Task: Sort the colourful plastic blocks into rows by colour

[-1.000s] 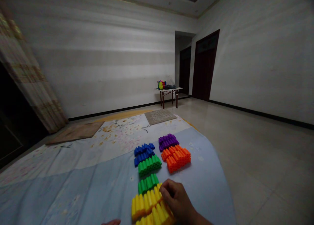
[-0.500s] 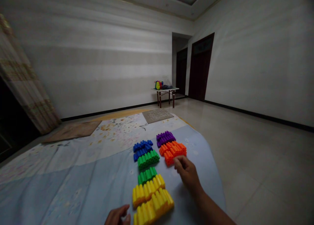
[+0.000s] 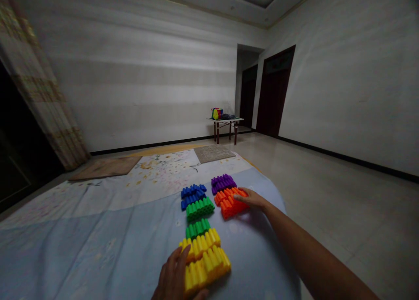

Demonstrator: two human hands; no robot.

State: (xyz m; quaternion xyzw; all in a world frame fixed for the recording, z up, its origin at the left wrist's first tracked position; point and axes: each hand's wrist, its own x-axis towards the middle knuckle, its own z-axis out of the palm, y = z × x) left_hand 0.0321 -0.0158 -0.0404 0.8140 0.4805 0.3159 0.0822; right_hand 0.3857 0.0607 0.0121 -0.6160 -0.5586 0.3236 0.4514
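Note:
Rows of short plastic tubes lie stacked by colour on the blue part of the cloth. My left hand [image 3: 173,274] lies against the left end of the yellow tubes [image 3: 209,265], its fingers stretched out and thumb apart below. My right hand [image 3: 252,199] rests at the right end of the orange tubes [image 3: 229,200], fingers extended over them and partly hiding that end. Beyond the orange stack sit purple tubes [image 3: 224,183]. Green tubes [image 3: 199,209] in two groups and blue tubes [image 3: 193,195] continue the left column past the yellow ones.
A floral and blue cloth [image 3: 98,230] covers the surface under the tubes. Two mats, a brown one [image 3: 106,168] and a grey one [image 3: 214,153], lie at its far side. Against the back wall stands a small table [image 3: 225,119] with a colourful bag [image 3: 217,114].
My left hand has moved forward and right onto the yellow tubes' left end. My right hand has shifted forward to the right end of the orange tubes, fingers opening from a curl.

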